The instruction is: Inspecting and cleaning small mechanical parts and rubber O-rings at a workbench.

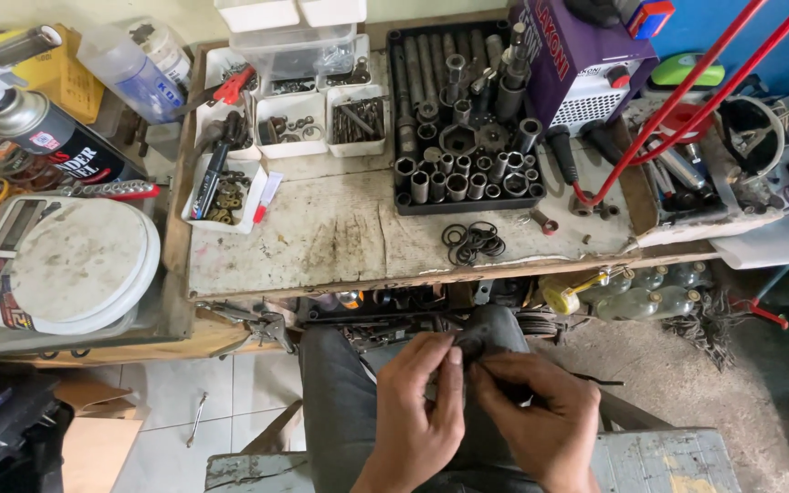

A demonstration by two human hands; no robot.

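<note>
My left hand (420,402) and my right hand (541,415) meet over my lap, above grey trousers (340,393). Both pinch a small dark part (470,347) between the fingertips; its shape is mostly hidden by the fingers. A thin dark strand (600,380) trails to the right of my right hand. On the worn workbench (321,237) ahead lies a loose pile of black rubber rings (473,241), well beyond both hands.
A black tray of sockets (463,137) stands at the back of the bench, with white bins of small hardware (289,123) to its left. A purple machine (582,64) and red tubes (678,100) sit right. A white scale (70,265) and spray can (57,137) are left.
</note>
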